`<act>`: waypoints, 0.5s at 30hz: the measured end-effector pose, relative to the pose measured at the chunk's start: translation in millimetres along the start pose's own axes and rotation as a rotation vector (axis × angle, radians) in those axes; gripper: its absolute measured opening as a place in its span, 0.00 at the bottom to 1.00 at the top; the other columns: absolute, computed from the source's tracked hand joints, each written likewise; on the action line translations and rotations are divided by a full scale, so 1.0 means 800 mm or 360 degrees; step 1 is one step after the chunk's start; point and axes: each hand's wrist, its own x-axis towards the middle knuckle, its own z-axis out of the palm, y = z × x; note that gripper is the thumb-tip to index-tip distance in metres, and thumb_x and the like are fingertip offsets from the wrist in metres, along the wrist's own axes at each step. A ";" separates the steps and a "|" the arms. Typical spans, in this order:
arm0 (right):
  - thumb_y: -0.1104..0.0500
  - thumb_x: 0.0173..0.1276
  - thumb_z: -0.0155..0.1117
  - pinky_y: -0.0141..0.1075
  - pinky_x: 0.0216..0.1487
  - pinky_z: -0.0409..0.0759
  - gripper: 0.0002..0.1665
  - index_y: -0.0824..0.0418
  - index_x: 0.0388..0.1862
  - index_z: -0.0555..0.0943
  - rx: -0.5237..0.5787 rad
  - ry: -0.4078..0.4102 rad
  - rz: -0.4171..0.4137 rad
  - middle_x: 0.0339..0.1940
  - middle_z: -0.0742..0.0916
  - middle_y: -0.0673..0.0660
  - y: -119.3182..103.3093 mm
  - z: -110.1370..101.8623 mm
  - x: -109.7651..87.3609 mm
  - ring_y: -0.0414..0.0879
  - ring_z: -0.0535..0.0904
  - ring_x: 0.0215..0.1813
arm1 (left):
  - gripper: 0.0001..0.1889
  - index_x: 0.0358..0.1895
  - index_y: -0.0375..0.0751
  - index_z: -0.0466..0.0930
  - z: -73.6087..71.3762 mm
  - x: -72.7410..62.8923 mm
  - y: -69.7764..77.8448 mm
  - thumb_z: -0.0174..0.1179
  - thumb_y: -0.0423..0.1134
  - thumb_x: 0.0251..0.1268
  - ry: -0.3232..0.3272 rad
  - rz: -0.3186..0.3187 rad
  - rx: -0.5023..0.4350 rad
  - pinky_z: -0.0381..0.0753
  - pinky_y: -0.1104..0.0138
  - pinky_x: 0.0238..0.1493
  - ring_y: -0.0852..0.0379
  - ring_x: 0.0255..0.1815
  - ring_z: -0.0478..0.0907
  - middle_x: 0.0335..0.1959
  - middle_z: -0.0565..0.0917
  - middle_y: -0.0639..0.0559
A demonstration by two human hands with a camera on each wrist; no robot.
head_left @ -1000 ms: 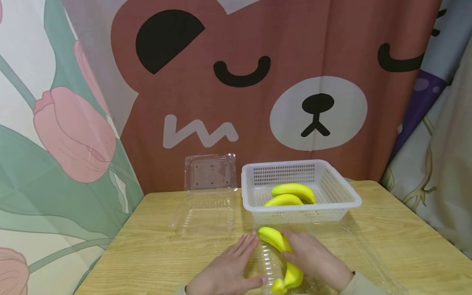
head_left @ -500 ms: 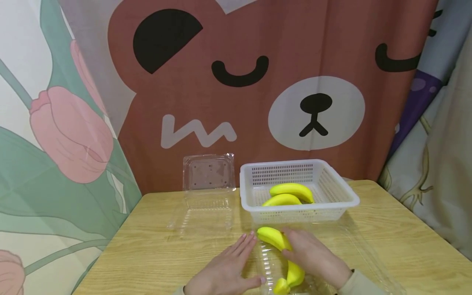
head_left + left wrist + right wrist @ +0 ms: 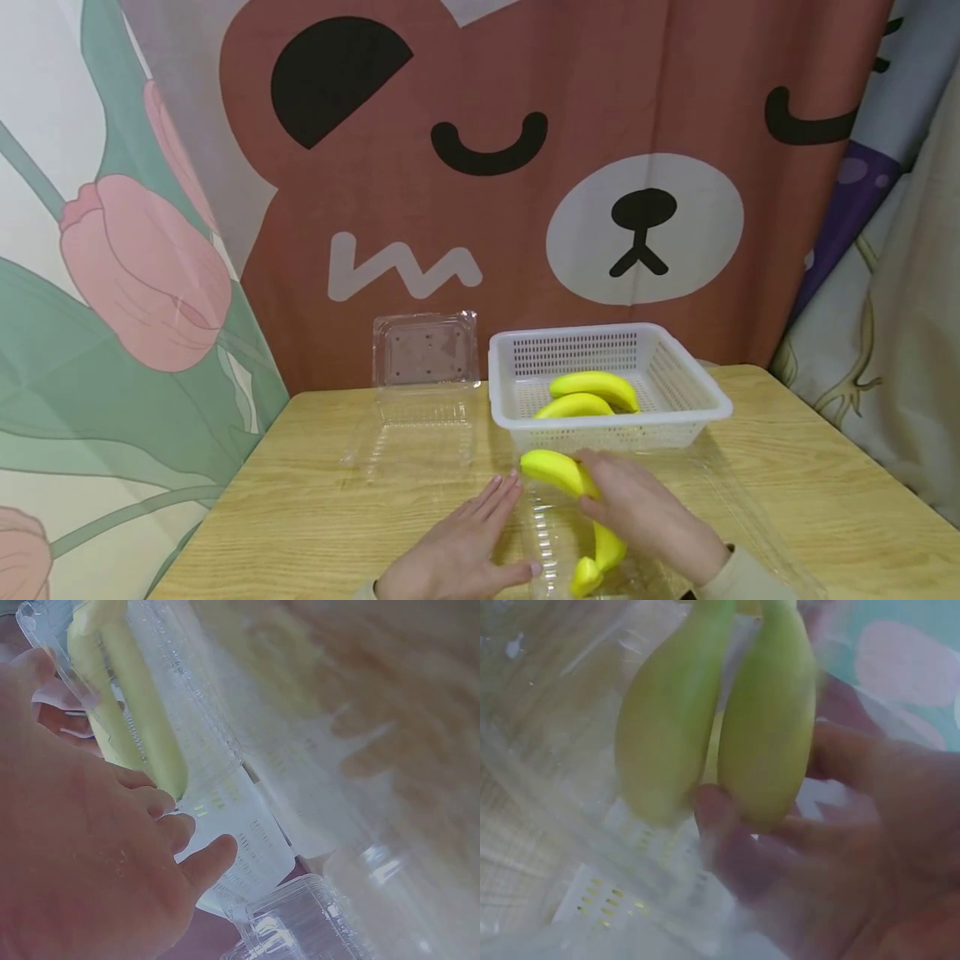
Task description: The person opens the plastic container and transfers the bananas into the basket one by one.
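Observation:
My right hand (image 3: 637, 508) grips a pair of yellow bananas (image 3: 555, 471), which seem joined at the stem end. In the right wrist view the thumb presses between the rounded ends of the two bananas (image 3: 769, 735). They overlap a clear plastic clamshell box (image 3: 545, 542) that lies open at the front of the table, their knobbed stem end towards me. Along the box's left edge my left hand (image 3: 461, 542) rests with straight fingers and the thumb spread out. The left wrist view has this hand (image 3: 97, 825) beside the bananas (image 3: 142, 690).
Just behind the box stands a white slotted plastic basket (image 3: 611, 423) with yellow bananas (image 3: 596, 387) inside. A second clear clamshell box (image 3: 427, 354) sits open to its left, lid raised. A printed curtain (image 3: 375, 200) hangs behind the wooden table (image 3: 300, 500).
My right hand has risen slightly with the bananas. Their far tip moved up a little, and the stem end moved right and away from me. My left hand has stayed put.

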 end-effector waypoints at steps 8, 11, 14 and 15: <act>0.59 0.58 0.74 0.37 0.30 0.74 0.29 0.59 0.59 0.78 -0.0067 0.0051 -0.0009 0.33 0.78 0.46 -0.006 -0.011 -0.001 0.40 0.69 0.29 | 0.51 0.80 0.42 0.44 -0.001 0.000 0.000 0.37 0.76 0.65 -0.0028 -0.0014 -0.0013 0.54 0.53 0.74 0.52 0.79 0.42 0.80 0.43 0.52; 0.58 0.59 0.73 0.37 0.32 0.77 0.30 0.58 0.61 0.77 -0.0080 0.0057 -0.0011 0.38 0.80 0.47 -0.010 -0.015 -0.002 0.39 0.72 0.31 | 0.51 0.80 0.43 0.44 -0.001 0.001 0.000 0.38 0.76 0.65 -0.0040 -0.0025 -0.0013 0.54 0.54 0.74 0.52 0.79 0.42 0.80 0.43 0.53; 0.58 0.60 0.73 0.43 0.38 0.82 0.31 0.58 0.63 0.76 -0.0105 0.0099 -0.0053 0.47 0.83 0.53 -0.011 -0.021 -0.003 0.45 0.79 0.38 | 0.51 0.80 0.43 0.43 -0.001 0.002 0.000 0.38 0.76 0.65 -0.0044 -0.0032 -0.0014 0.54 0.53 0.74 0.53 0.79 0.42 0.80 0.43 0.53; 0.58 0.61 0.73 0.45 0.40 0.83 0.32 0.58 0.64 0.76 -0.0117 0.0120 -0.0078 0.50 0.83 0.55 -0.011 -0.022 -0.004 0.47 0.80 0.41 | 0.51 0.80 0.43 0.43 -0.001 0.002 0.000 0.38 0.76 0.65 -0.0043 -0.0031 -0.0017 0.54 0.53 0.74 0.53 0.79 0.41 0.80 0.43 0.53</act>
